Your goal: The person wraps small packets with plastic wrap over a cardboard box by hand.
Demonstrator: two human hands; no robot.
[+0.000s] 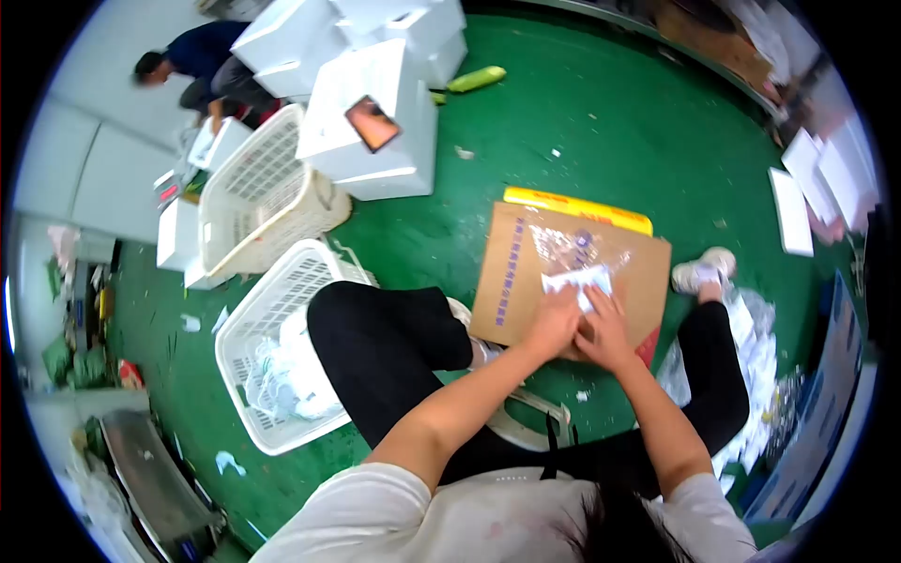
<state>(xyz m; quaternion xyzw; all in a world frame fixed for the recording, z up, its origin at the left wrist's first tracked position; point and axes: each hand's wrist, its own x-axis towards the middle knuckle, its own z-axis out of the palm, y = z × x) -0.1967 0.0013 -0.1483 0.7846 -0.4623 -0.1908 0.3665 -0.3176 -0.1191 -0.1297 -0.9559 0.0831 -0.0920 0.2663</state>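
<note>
Left hand (556, 321): reaching forward and inward, fingers at the white piece (575, 279); grip cannot be told.
Right hand (607, 330): just beside the left, fingers forward; grip likewise unclear.
White piece: atop the cardboard box (649, 272), near clear film (556, 242).

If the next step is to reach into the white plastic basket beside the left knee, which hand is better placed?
Probably the left hand: the white plastic basket stands on that side. The right hand lies farther from it.
</note>
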